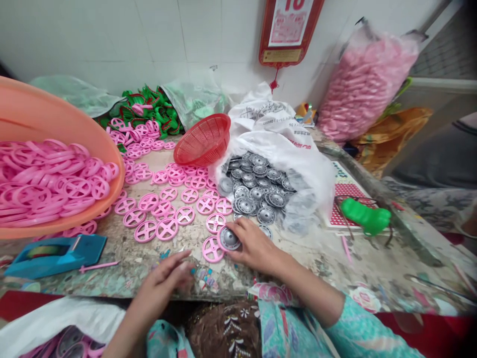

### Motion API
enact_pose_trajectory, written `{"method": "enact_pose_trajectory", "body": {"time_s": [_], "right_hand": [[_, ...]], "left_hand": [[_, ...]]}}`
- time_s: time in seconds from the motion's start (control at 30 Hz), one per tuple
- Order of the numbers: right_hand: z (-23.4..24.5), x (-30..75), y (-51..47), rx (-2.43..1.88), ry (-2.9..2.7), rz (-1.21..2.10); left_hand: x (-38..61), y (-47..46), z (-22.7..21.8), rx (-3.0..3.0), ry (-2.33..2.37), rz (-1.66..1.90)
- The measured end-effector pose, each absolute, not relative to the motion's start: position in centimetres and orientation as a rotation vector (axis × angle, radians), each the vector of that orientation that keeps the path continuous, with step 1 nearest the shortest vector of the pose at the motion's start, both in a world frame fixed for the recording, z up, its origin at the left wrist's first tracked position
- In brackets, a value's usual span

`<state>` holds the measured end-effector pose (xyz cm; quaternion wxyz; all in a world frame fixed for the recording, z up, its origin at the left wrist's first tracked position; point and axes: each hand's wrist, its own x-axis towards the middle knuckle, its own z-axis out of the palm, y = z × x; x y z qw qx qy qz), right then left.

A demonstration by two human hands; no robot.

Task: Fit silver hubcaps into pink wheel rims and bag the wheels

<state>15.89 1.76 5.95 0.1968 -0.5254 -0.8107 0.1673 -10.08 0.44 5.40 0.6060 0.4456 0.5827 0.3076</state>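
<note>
My right hand [253,246] grips a grey plastic hubcap-like disc [229,238] by its right edge, thumb below and fingers above. The disc lies over a pink ring [219,240], of which only the left rim shows. Touching it on the left is a pink four-spoke wheel [212,249]. My left hand [167,278] hovers near the table's front edge, slightly blurred, its fingers stretched out with nothing in them. Loose pink wheels [166,228] spread over the table beyond it. Behind my right hand, many grey discs [257,184] spill from a white bag [313,174].
An orange basin [112,219] of pink wheels leans in at left, above a blue tape dispenser [87,250]. A red basket [203,141] stands behind the wheels. At right lie a green object [367,216] and a bulging bag of pink parts [367,82]. Another person [439,164] sits at far right.
</note>
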Motion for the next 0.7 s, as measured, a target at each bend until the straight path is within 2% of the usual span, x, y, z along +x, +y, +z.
{"method": "enact_pose_trajectory", "body": {"time_s": [0.2, 0.5, 0.7], "right_hand": [[8.6, 14.8, -0.6, -1.294, -2.285, 0.716], [6.8, 15.6, -0.4, -1.089, -1.437, 1.444], [6.0, 15.1, -0.5, -1.084, -1.362, 1.421]], "left_hand": [[-2.6, 0.7, 4.6, 0.678, 0.952, 0.774], [-2.2, -0.3, 5.6, 0.624, 0.861, 0.746], [-1.7, -0.2, 5.1, 0.861, 0.912, 0.747]]}}
